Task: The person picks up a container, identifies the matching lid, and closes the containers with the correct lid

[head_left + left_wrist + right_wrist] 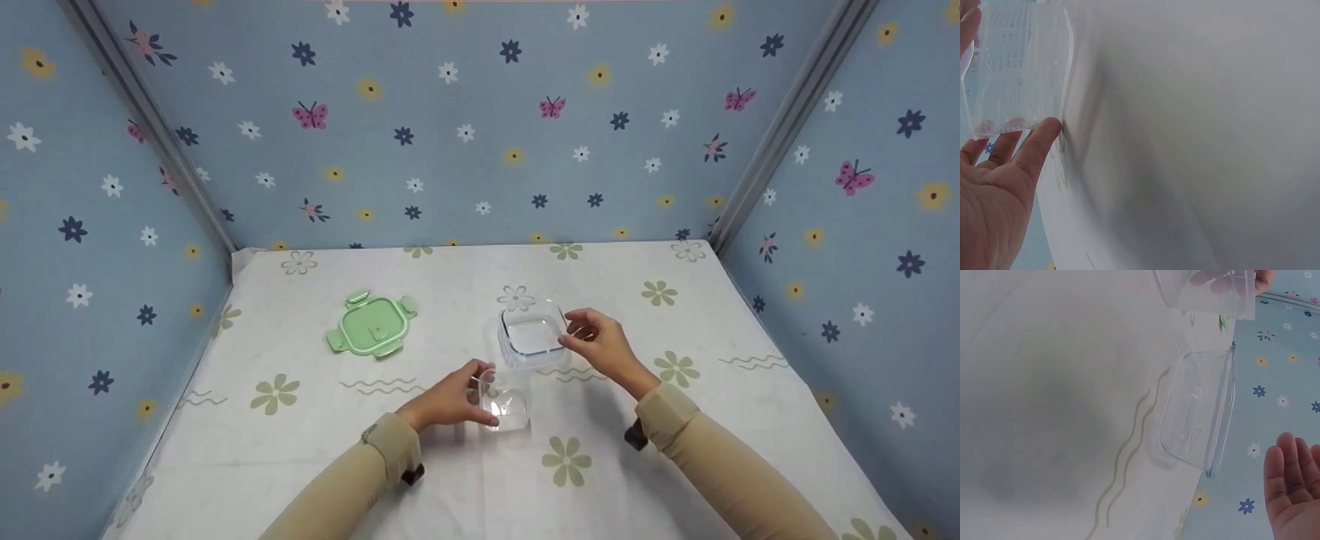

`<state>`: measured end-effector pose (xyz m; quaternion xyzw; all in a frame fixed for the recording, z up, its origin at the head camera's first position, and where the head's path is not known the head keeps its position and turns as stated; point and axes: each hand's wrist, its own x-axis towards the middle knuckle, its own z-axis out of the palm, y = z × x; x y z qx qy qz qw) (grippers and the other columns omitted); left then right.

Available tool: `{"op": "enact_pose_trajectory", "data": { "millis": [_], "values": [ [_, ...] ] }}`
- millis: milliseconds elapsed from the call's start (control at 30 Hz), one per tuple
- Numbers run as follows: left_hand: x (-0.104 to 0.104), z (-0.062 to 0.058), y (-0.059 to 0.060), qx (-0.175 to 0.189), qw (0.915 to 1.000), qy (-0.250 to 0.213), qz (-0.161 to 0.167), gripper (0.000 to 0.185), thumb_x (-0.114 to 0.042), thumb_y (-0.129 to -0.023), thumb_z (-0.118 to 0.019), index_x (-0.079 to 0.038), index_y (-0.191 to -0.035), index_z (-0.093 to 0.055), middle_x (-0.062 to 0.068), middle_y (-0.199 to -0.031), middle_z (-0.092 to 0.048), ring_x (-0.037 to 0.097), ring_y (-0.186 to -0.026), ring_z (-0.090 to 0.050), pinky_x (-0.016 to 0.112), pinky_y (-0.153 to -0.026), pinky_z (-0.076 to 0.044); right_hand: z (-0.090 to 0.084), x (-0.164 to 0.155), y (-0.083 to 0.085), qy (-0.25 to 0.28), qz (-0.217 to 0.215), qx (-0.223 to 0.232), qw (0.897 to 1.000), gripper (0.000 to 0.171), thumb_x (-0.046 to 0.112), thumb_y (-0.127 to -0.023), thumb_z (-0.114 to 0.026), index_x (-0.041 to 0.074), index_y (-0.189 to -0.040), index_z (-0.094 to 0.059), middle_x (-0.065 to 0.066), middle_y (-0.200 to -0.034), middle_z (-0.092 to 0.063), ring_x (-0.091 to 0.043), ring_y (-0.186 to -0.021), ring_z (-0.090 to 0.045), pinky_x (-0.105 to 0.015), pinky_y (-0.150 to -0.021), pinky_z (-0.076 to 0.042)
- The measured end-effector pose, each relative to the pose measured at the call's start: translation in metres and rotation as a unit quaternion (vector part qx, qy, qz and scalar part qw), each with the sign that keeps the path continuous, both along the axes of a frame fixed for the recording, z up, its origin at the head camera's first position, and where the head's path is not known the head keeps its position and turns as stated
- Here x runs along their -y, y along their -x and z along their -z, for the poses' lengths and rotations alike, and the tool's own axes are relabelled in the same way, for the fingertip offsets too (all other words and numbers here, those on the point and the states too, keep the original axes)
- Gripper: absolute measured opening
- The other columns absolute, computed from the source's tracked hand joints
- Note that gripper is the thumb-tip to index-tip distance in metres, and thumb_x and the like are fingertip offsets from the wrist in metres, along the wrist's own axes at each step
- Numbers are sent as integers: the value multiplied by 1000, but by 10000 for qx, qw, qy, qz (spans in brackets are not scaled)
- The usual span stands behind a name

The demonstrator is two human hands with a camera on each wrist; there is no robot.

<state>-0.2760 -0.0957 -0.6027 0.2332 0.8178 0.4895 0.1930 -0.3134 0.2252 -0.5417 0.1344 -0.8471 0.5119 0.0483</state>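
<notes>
My left hand (448, 397) grips a small clear plastic container (510, 409), thumb on its near side and fingers on the far side. In the left wrist view, fingertips press against the wall of this plastic container (1022, 67). Just beyond it stands a square glass food container (525, 351), upright on the table. My right hand (604, 346) is at the glass container's right side in the head view, thumb and fingers parted. The right wrist view shows a gap between that hand (1294, 489) and the glass container (1193, 410), its fingers extended and holding nothing.
A green lid (371, 326) with clips on its four sides lies flat on the left of the table. The table has a white flower-patterned cloth (300, 457). Blue patterned walls (465, 161) enclose it at the back and both sides.
</notes>
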Motion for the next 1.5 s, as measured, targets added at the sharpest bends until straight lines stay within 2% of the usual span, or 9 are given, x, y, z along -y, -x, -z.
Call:
{"op": "enact_pose_trajectory", "data": {
  "millis": [167, 300, 467, 567, 867, 1167, 1500],
  "values": [
    [0, 0, 1, -24, 10000, 55, 2, 88, -23, -82, -96, -1, -152, -46, 18, -148, -59, 37, -140, -58, 54, -120, -48, 0, -2, 2, -3, 261, -123, 9996, 41, 1, -90, -85, -8, -127, -70, -24, -106, -73, -27, -95, -72, -19, -83, -57],
    [-1, -1, 1, 44, 10000, 64, 32, 90, -24, -83, -96, -2, -153, -45, 18, -150, -58, 37, -140, -57, 53, -119, -49, 3, -7, 3, -73, 418, -117, 9990, 43, 2, -90, -86, -6, -129, -70, -23, -110, -72, -36, -101, -72, -24, -86, -60],
    [0, -3, 1, 148, 9999, 19, 25, 89, -23, -83, -96, -2, -153, -44, 17, -150, -56, 38, -141, -57, 53, -119, -50, 8, -14, 6, -151, 532, -79, 9984, 47, 3, -91, -85, -6, -134, -68, -23, -115, -72, -42, -108, -71, -49, -97, -62],
    [2, -2, 0, 87, 9999, 92, -9, 88, -23, -83, -96, -3, -151, -45, 17, -151, -57, 39, -142, -57, 54, -120, -49, 11, -17, 8, -177, 585, 9, 9981, 50, 4, -91, -85, -6, -136, -66, -24, -119, -71, -45, -112, -69, -56, -101, -60],
    [3, -2, -1, 0, 9999, 142, -13, 90, -28, -81, -97, -3, -151, -46, 16, -149, -58, 38, -141, -58, 54, -121, -48, 17, -28, 13, -327, 760, -69, 9965, 52, 3, -92, -83, -8, -139, -64, -26, -125, -70, -46, -117, -68, -55, -103, -58],
    [2, -2, 0, 32, 9999, 98, -9, 90, -24, -82, -97, -2, -151, -45, 18, -149, -58, 38, -140, -58, 55, -121, -47, 17, -40, 19, -404, 866, 209, 9952, 60, 5, -94, -82, -7, -147, -57, -29, -141, -64, -49, -131, -61, -61, -114, -51],
    [0, -5, 0, 153, 9998, 88, 18, 89, -23, -83, -96, -2, -152, -44, 17, -152, -57, 40, -144, -55, 54, -122, -46, 24, -55, 30, -736, 928, 195, 9928, 64, 9, -96, -81, -7, -151, -53, -31, -144, -61, -49, -132, -60, -61, -114, -50]
  ]
}}
